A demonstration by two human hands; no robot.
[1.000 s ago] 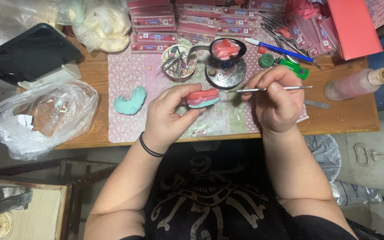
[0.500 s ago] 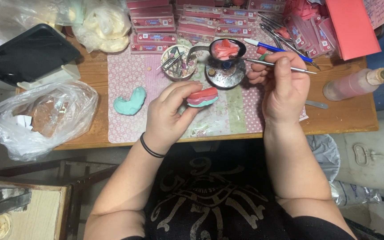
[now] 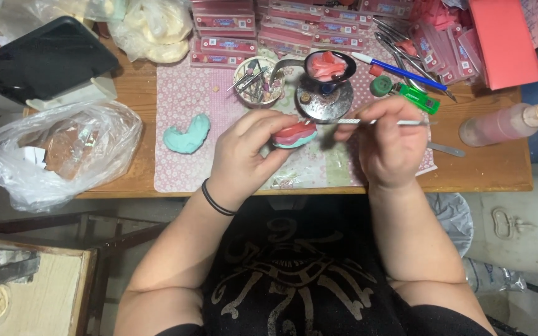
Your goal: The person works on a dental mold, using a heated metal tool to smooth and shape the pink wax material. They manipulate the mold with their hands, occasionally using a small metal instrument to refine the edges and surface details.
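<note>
Fingers (image 3: 253, 127) of our left hand (image 3: 244, 155) are pinching the light, fragile pink-and-teal dental model (image 3: 294, 134) by its sides; right hand (image 3: 390, 146) is gripping a thin metal tool (image 3: 375, 122).

Counts on your bench

You have two hands (image 3: 244, 155) at work, one pink-and-teal cast (image 3: 294, 134) near, one teal cast (image 3: 186, 134) left, one clear plastic bag (image 3: 63, 155) far left, one blue pen (image 3: 400, 67), one green lighter (image 3: 420, 98), one pink bottle (image 3: 505, 123) right.

wooden table (image 3: 487, 171), pink mat (image 3: 185, 99), plastic bag (image 3: 63, 152)
</note>
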